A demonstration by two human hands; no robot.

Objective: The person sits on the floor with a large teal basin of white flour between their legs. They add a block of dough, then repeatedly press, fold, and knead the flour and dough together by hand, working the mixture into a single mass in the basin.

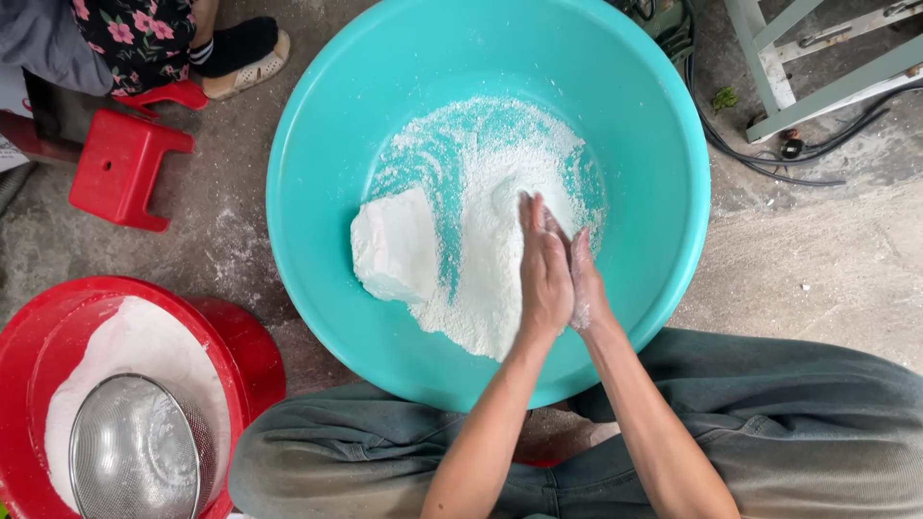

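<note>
We look straight down into a large round turquoise plastic basin (pixel 317 125) set on a flour-dusted concrete floor (pixel 817 250). Its smooth floor carries a loose heap of fine white powder (pixel 481 288), spread thin enough near the middle for the turquoise to show through, and one compact, flat-faced white block (pixel 394 245) lying at the left edge of the heap. Our left hand (pixel 544 279) and right hand (pixel 585 284) meet palm to palm above the powder, fingers straight and pressed flat together; both are dusted white, and whether any powder lies pinched between them we cannot tell. Held low over the heap, they would drop any crumbs back into the basin.

Our grey-trousered knees (pixel 769 413) frame the basin's near rim, keeping it close. At lower left, a round red plastic tub (pixel 38 327) holds more white powder (pixel 125 346), with a domed metal mesh sieve (pixel 135 452) resting on it. A small red plastic stool (pixel 120 163) stands beyond, beside another person's sandalled foot (pixel 240 53).
</note>
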